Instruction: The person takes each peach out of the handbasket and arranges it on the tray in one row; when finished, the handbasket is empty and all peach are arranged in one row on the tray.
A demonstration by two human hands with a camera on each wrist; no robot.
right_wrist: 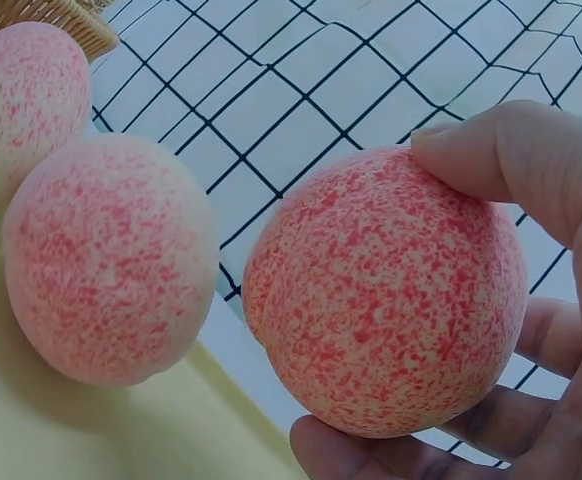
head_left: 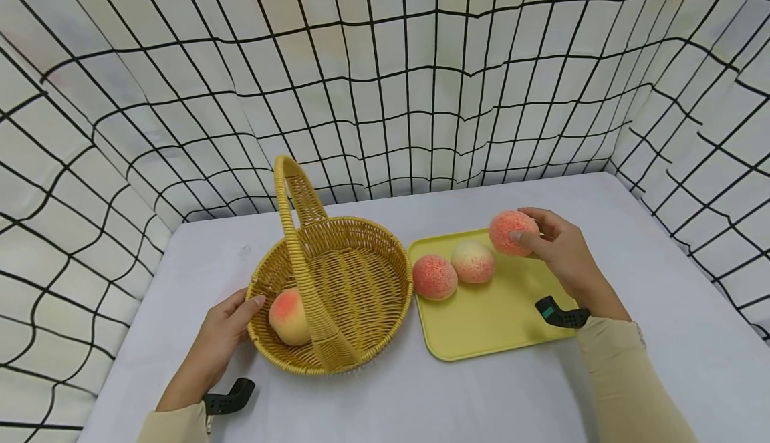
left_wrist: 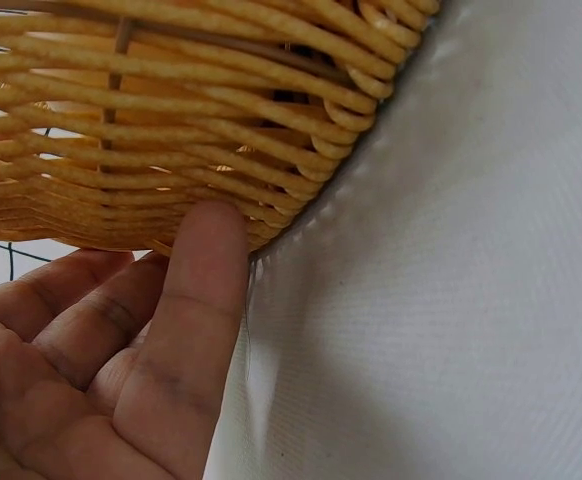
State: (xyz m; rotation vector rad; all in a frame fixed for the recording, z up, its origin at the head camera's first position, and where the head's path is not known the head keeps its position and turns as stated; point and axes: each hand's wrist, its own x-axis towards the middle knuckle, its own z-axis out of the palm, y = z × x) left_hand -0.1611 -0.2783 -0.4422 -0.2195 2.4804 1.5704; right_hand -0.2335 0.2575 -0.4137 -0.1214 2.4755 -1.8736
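While my right hand (head_left: 559, 246) holds a round, matt, coral-speckled peach (head_left: 505, 230), my left hand (head_left: 219, 333) grips a round, golden-yellow wicker basket (head_left: 361, 282)

As I hold it, the peach is over the far edge of a flat, rectangular yellow tray (head_left: 499, 323), to my right of the other fruit there. I have it pinched: my right thumb (right_wrist: 491, 160) presses on one side, and my other right fingers (right_wrist: 516, 420) curl round the opposite side and underneath.

Just beside it on the tray sits a cream-and-pink round peach (head_left: 473, 262), and next to that one a red-speckled round peach (head_left: 434, 277), at the tray's left edge and close by the basket's rim.

The basket stands just left of the tray, its tall woven handle (head_left: 329, 346) arching over the middle. My left thumb (left_wrist: 196, 310) lies against its woven side, while the tips of my other left fingers go out of sight behind it, so how tightly they press I cannot tell. Inside, near that hand, lies a yellow round peach with a red top (head_left: 291, 313), partly hidden by the handle.

All this rests on a white-covered worktop (head_left: 349, 409). At each of my wrists, by a beige sleeve (head_left: 631, 383), is a small black device (head_left: 228, 397). Beyond rises a white cloth backdrop crossed by black grid lines (head_left: 421, 132).
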